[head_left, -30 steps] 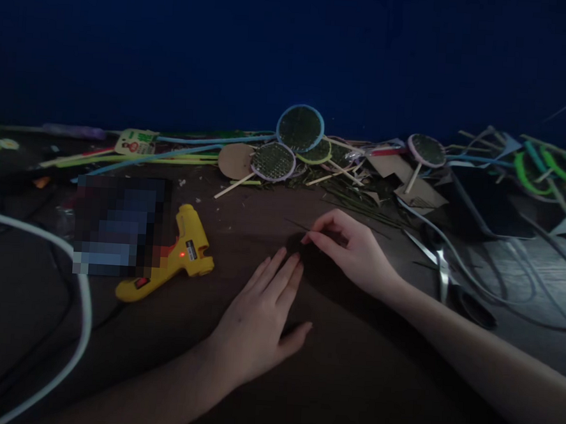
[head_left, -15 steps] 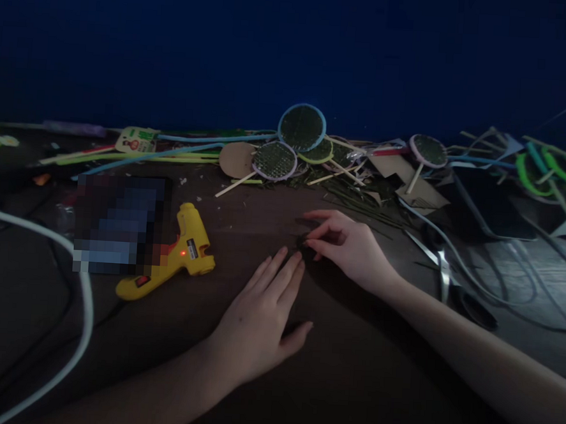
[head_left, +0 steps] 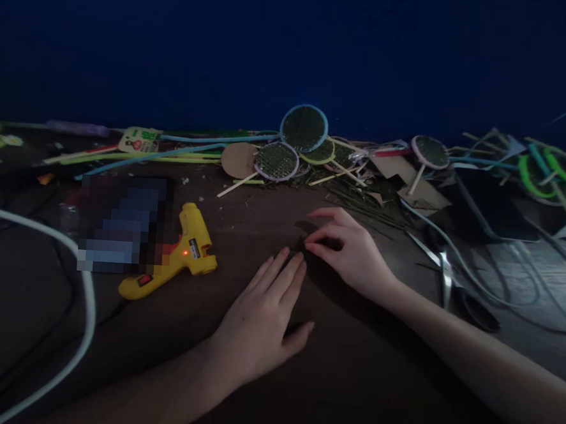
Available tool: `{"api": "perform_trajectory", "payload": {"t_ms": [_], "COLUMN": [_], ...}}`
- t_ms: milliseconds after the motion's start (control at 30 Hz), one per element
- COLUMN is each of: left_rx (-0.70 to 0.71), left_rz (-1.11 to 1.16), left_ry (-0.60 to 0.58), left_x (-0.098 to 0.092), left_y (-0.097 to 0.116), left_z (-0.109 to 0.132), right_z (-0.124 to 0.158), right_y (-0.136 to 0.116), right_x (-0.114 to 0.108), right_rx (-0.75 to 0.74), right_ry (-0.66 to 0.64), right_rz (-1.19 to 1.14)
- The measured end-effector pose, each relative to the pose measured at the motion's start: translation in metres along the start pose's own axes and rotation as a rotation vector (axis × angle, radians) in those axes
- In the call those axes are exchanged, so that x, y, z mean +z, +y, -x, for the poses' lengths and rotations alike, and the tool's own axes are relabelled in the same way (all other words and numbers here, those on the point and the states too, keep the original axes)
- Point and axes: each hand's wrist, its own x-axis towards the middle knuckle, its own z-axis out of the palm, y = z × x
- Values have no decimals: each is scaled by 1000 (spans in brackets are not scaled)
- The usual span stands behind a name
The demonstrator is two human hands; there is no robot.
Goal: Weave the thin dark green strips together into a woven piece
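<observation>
My left hand lies palm down on the dark table, its fingers stretched out and its thumb apart. At its fingertips is a small dark scrap, too dim to name. Just beyond, my right hand pinches thumb and forefinger together beside that scrap; what they hold, if anything, is too small to make out. To the left rests a yellow hot glue gun, its red light glowing. Small round fans, one rimmed in purple and one in blue, lie behind my hands.
Open scissors lie right of my right hand, near a grey cable and a dark phone-like slab. A blurred-out device sits behind the glue gun. Dark green strips, cardboard and coloured sticks line the back. A white cable curves at left.
My right hand has shifted very slightly, its pinch staying by the left fingertips. The left hand stays flat. The whole view has moved a little.
</observation>
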Motion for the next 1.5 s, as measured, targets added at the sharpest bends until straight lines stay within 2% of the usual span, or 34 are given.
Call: {"api": "perform_trajectory", "payload": {"t_ms": [100, 300, 533, 700, 967, 1500], "left_rx": [2, 2, 2, 3, 16, 0], "left_rz": [-15, -26, -10, -9, -21, -36], "left_ry": [-1, 3, 4, -3, 12, 36], "left_x": [-1, 0, -1, -1, 0, -1], "left_y": [0, -1, 0, 0, -1, 1], "left_z": [-1, -1, -1, -2, 0, -2], "right_z": [0, -1, -7, -10, -7, -9], "right_y": [4, 7, 10, 18, 11, 12], "right_x": [0, 0, -13, -20, -14, -16], "right_rx": [-52, -66, -32, -73, -18, -2], "right_ry": [9, 21, -109, -140, -180, -214], "right_rz": [85, 181, 56, 209, 343, 315]}}
